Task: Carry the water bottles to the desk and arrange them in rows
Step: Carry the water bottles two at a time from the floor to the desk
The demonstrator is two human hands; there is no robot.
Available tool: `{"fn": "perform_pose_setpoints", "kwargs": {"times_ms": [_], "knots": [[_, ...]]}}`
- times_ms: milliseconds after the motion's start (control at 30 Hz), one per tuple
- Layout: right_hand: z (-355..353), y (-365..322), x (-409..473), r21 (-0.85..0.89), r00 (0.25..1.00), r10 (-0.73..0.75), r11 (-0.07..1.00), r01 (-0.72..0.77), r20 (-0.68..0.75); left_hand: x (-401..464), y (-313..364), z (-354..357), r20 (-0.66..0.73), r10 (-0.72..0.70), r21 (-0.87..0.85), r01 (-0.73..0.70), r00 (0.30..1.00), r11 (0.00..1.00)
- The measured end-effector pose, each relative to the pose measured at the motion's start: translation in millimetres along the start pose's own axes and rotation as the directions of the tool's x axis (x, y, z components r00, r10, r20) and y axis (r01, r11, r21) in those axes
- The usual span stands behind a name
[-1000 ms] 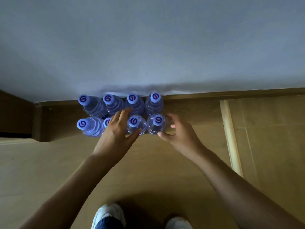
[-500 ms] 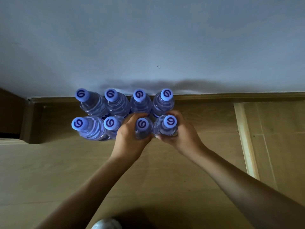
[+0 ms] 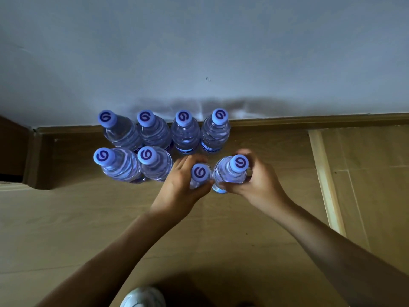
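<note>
One bottle [image 3: 200, 175] is gripped in the left hand [image 3: 180, 187], another bottle [image 3: 231, 172] in the right hand [image 3: 254, 182]. Six bottles [image 3: 155, 138] are left on the floor [image 3: 66, 218]. No bench is seen; carrying is judged barely begun.

This looks like an indoor room, likely a home or a plain office, though the view does not settle which. A pale painted wall [image 3: 199, 52] meets a wood-look floor [image 3: 66, 229] along a brown skirting board [image 3: 309, 120]. At the left edge the skirting turns a corner beside a dark opening [image 3: 11, 151]. A lighter strip [image 3: 325, 180] runs across the floor on the right. Water bottles [image 3: 155, 131] stand directly on the floor against the wall.
</note>
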State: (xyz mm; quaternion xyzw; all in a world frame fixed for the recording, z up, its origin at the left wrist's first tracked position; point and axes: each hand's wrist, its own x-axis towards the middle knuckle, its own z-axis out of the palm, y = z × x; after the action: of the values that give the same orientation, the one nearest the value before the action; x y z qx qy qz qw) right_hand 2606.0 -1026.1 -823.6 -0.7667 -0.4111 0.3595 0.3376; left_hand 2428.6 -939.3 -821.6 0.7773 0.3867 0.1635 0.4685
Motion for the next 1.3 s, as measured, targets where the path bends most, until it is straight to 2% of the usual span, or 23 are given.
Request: {"fn": "perform_pose_setpoints", "kwargs": {"times_ms": [133, 267, 467, 767, 900, 1000, 1167, 1300], "knots": [[-20, -22, -17, 0.036, 1.0, -0.018, 0.999, 0.019, -0.016, -8, 28, -20, -0.001, -0.083, -0.105, 0.082, 0.997, 0.991], [-50, -86, -50, 0.083, 0.999, -0.04, 0.996, 0.041, -0.012, -28, 95, -66, -0.008, -0.092, -0.156, 0.09, 0.996, 0.984], [-107, -235, -111, 0.13, 0.993, -0.109, 0.986, 0.101, 0.05, -74, 226, -175, -0.04, -0.114, -0.162, 0.106, 0.993, 0.981], [-175, -493, -202, 0.191, 0.951, -0.274, 0.951, 0.244, 0.145, -172, 430, -361, -0.234, -0.141, -0.135, 0.111, 0.962, 0.985], [-175, -596, -238, 0.216, 0.898, -0.352, 0.929, 0.301, 0.263, -232, 487, -442, -0.353, -0.182, -0.122, 0.148, 0.918, 0.981], [-162, -659, -258, 0.244, 0.826, -0.422, 0.904, 0.351, 0.374, -275, 512, -492, -0.446, -0.196, -0.089, 0.175, 0.873, 0.981], [-114, -759, -292, 0.277, 0.688, -0.526, 0.85, 0.448, 0.5, -356, 527, -569, -0.623, -0.265, -0.158, 0.214, 0.736, 0.964], [-58, -831, -323, 0.307, 0.602, -0.542, 0.837, 0.453, 0.586, -423, 526, -628, -0.722, -0.317, -0.182, 0.273, 0.616, 0.945]]}}
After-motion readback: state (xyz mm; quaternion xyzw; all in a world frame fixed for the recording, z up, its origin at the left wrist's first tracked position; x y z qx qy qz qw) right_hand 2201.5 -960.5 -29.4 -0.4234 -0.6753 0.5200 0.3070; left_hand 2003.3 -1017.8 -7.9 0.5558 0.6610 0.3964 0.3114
